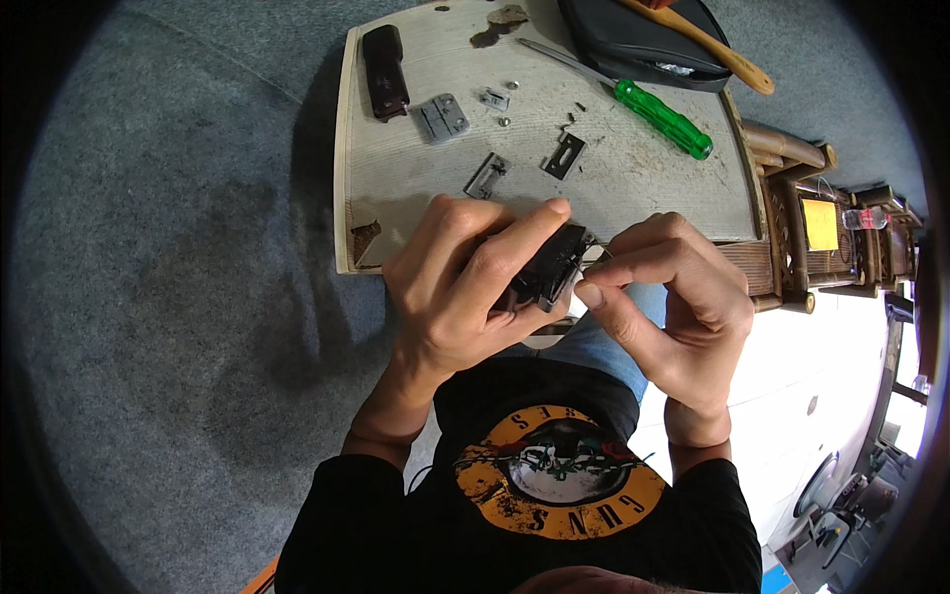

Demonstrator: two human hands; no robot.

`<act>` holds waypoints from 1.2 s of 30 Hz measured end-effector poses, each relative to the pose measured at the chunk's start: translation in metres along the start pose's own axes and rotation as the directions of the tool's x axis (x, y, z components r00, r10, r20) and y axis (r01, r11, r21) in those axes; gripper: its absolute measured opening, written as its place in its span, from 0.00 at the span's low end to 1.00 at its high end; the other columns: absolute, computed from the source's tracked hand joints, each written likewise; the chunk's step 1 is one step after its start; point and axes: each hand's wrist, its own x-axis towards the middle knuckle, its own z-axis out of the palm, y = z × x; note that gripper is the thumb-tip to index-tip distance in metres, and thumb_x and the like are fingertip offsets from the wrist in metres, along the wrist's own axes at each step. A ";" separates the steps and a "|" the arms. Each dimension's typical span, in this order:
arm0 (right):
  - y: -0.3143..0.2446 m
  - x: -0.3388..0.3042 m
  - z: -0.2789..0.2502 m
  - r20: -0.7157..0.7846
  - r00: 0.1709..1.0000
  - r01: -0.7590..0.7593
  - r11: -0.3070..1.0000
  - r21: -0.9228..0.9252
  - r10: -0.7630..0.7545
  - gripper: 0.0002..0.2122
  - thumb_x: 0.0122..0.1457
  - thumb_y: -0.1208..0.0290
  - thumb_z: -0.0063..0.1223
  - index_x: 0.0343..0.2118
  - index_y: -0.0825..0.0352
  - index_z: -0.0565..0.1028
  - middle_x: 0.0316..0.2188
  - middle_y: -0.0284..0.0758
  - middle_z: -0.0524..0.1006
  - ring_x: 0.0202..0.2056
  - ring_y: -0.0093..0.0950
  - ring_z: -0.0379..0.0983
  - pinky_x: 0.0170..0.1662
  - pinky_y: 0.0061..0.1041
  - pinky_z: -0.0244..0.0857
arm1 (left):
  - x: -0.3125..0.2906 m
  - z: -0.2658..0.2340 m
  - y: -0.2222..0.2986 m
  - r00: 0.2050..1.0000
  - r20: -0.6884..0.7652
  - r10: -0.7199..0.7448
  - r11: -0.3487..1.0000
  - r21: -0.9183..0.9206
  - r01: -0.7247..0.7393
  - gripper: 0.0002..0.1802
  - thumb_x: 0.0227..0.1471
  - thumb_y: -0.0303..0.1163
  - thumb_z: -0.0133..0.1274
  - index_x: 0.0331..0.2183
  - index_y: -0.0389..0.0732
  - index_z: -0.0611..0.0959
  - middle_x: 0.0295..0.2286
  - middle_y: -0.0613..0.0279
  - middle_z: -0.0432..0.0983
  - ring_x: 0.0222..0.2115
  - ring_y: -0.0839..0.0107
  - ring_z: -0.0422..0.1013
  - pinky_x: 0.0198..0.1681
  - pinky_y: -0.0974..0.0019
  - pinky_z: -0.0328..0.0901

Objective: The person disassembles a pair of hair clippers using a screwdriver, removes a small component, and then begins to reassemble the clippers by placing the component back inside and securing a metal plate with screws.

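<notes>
Held in front of my chest, just off the table's near edge, is a black hair clipper body [554,265] with its inner parts showing. My left hand [450,287] is wrapped round it, the index finger stretched along its top. At the clipper's right end the thumb and fingertips of my right hand [683,307] pinch together on something thin, too small to name. On the table lie a dark clipper cover [384,69], a metal clipper blade [441,118], a small metal piece [494,98], a rectangular frame [488,176], a black slotted plate [565,155] and a screw [505,122].
A green-handled screwdriver [661,117] lies across the right of the worn white table [396,188]. Behind it are a black zip case [633,40] and a wooden-handled brush [708,45]. Bamboo furniture [787,158] stands to the right, with a yellow paper [820,225] and a bottle [865,219].
</notes>
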 end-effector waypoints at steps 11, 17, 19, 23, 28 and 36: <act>0.003 -0.003 0.002 -0.054 0.998 0.031 0.998 0.049 -0.028 0.06 0.51 0.84 0.68 0.31 0.72 0.81 0.28 0.39 0.83 0.30 0.26 0.81 0.33 0.22 0.73 | 0.000 -0.001 -0.001 1.000 0.001 -0.014 1.000 -0.016 0.014 0.32 0.42 0.43 0.75 0.45 0.35 0.83 0.35 0.57 0.79 0.30 0.70 0.75 0.28 0.70 0.70; 0.012 -0.008 0.002 -0.149 0.975 -0.127 0.961 0.246 0.167 0.06 0.58 0.84 0.63 0.37 0.74 0.77 0.35 0.39 0.82 0.38 0.25 0.80 0.43 0.23 0.73 | 0.001 -0.008 0.003 0.894 0.077 -0.442 0.800 -0.417 0.432 0.27 0.47 0.30 0.67 0.48 0.30 0.78 0.40 0.57 0.75 0.35 0.76 0.72 0.39 0.73 0.67; 0.018 -0.005 0.003 -0.162 0.967 -0.139 0.944 0.301 0.194 0.06 0.59 0.82 0.63 0.38 0.74 0.77 0.38 0.40 0.81 0.40 0.24 0.78 0.47 0.23 0.72 | 0.005 -0.010 0.003 0.835 0.144 -0.531 0.642 -0.575 0.508 0.26 0.52 0.26 0.64 0.51 0.31 0.75 0.41 0.60 0.73 0.36 0.80 0.70 0.40 0.75 0.66; 0.032 0.009 0.005 -0.207 0.975 -0.034 0.977 0.211 0.079 0.06 0.61 0.81 0.62 0.39 0.74 0.77 0.44 0.43 0.80 0.42 0.23 0.77 0.49 0.24 0.70 | 0.019 -0.020 0.012 0.588 0.266 -0.764 0.299 -0.662 0.687 0.23 0.54 0.31 0.61 0.50 0.33 0.77 0.33 0.69 0.73 0.31 0.83 0.67 0.37 0.77 0.63; 0.040 0.028 0.009 -0.248 0.966 -0.014 0.978 0.210 0.068 0.05 0.61 0.80 0.60 0.38 0.75 0.77 0.43 0.40 0.80 0.42 0.22 0.76 0.50 0.22 0.70 | 0.021 -0.025 -0.016 0.446 0.422 -0.789 -0.021 -0.745 0.667 0.30 0.55 0.39 0.50 0.54 0.28 0.72 0.32 0.55 0.74 0.23 0.74 0.71 0.19 0.70 0.69; 0.061 0.038 0.011 -0.290 0.957 0.001 1.000 -0.009 -0.003 0.04 0.60 0.79 0.62 0.35 0.74 0.78 0.33 0.35 0.82 0.33 0.21 0.78 0.42 0.20 0.72 | 0.021 -0.013 -0.024 0.492 0.384 -0.782 0.003 -0.786 0.618 0.31 0.55 0.40 0.47 0.54 0.26 0.72 0.36 0.51 0.73 0.29 0.69 0.73 0.18 0.68 0.71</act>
